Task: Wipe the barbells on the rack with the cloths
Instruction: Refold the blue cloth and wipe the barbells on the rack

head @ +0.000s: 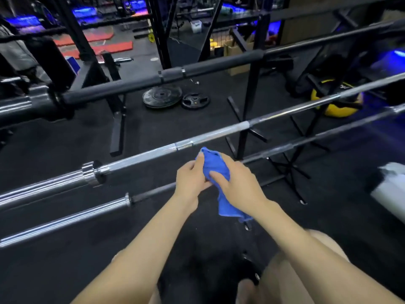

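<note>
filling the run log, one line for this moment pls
both hands: left hand, right hand grip blue cloth | cloth: over lowest barbell | wipe: contact unclear

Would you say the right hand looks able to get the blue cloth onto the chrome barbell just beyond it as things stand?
Probably yes. The right hand and left hand both hold the blue cloth just in front of the chrome barbell, and nothing lies between cloth and bar.

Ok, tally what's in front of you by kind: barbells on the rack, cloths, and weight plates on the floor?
Barbells: 3, black, chrome, dark-shafted nearest
Blue cloth: 1, held by left hand and right hand
Weight plate piles: 2, larger, smaller
Total: 6
</note>
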